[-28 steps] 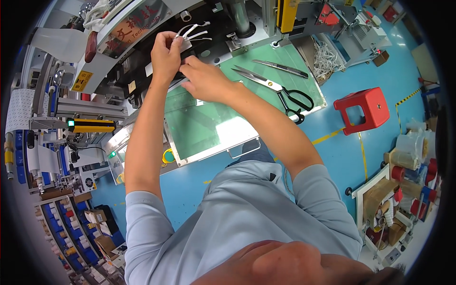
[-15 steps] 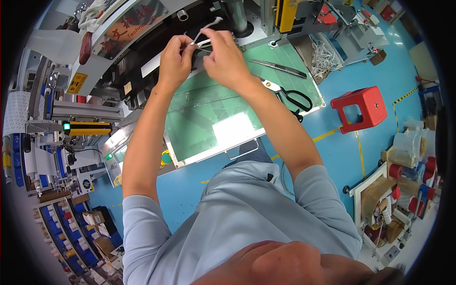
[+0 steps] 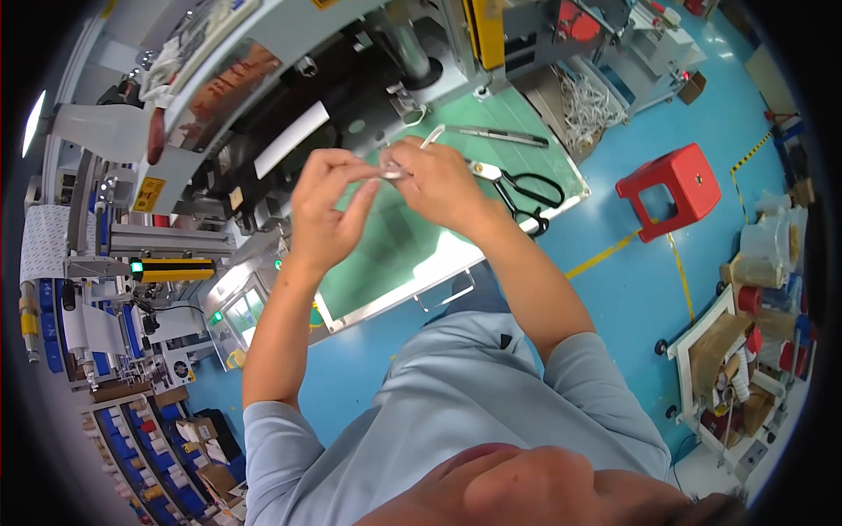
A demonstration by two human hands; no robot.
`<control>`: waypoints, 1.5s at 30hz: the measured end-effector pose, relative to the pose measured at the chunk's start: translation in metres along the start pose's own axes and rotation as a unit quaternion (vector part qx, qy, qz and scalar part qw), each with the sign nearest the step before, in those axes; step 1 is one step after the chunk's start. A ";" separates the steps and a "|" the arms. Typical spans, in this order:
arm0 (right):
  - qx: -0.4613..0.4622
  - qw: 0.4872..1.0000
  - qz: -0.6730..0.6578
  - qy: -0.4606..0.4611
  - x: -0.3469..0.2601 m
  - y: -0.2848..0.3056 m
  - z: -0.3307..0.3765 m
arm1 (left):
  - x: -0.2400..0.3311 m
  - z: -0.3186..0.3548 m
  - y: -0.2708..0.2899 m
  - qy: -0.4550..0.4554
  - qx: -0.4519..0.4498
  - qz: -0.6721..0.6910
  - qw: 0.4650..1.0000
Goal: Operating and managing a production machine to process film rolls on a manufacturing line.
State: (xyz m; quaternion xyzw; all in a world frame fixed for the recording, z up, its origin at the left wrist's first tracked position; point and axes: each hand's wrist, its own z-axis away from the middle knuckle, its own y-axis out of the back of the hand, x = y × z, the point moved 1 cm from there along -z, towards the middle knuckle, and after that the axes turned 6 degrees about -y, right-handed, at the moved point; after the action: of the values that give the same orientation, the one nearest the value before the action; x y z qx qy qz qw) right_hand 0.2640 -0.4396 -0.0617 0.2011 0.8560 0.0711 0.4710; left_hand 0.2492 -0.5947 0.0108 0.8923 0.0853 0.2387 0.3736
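Over the near part of the machine's green work surface [image 3: 368,280], my two hands are close together. A thin white strip [image 3: 433,135] runs between them, and its loose end sticks up past my right fingers. My right hand [image 3: 438,186] is closed, pinching the strip. My left hand [image 3: 326,210] meets it with thumb and forefinger at the strip's other part, which is blurred. To the right of my right hand lie black-handled scissors [image 3: 531,188]. Beyond them lies a slim grey utility knife [image 3: 504,137].
Behind my hands is the machine's dark bed with a white plate [image 3: 291,138] and a metal column [image 3: 410,44]. A box of tangled white strips [image 3: 589,110] stands at the far right. On the blue floor is a red stool [image 3: 674,191]; a loaded cart [image 3: 710,359] stands lower right.
Both hands have come back toward me from the machine's dark bed, still together at the white strip. The strip's loose end now leans to the right. The whole view has shifted slightly.
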 end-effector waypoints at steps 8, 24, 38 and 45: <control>-0.065 0.973 -0.188 -0.120 -0.005 0.015 0.059 | 0.017 0.034 -0.019 0.202 -0.188 0.126 0.953; -0.026 0.842 -0.495 -0.214 -0.019 0.098 0.099 | -0.014 0.044 -0.005 0.206 0.128 -0.025 0.970; -0.098 0.848 -0.426 -0.299 0.029 0.207 0.120 | -0.099 0.022 -0.036 0.147 0.126 -0.425 0.884; -0.099 0.862 -0.363 -0.339 0.057 0.222 0.125 | -0.128 0.018 -0.050 0.097 0.182 -0.495 0.844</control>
State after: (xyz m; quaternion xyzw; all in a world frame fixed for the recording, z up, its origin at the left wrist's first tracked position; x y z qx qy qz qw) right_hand 0.4027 -0.2230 -0.1056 -0.1596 0.6445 -0.0929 0.7420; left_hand 0.1481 -0.6132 -0.0821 0.7556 0.5937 0.0875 0.2627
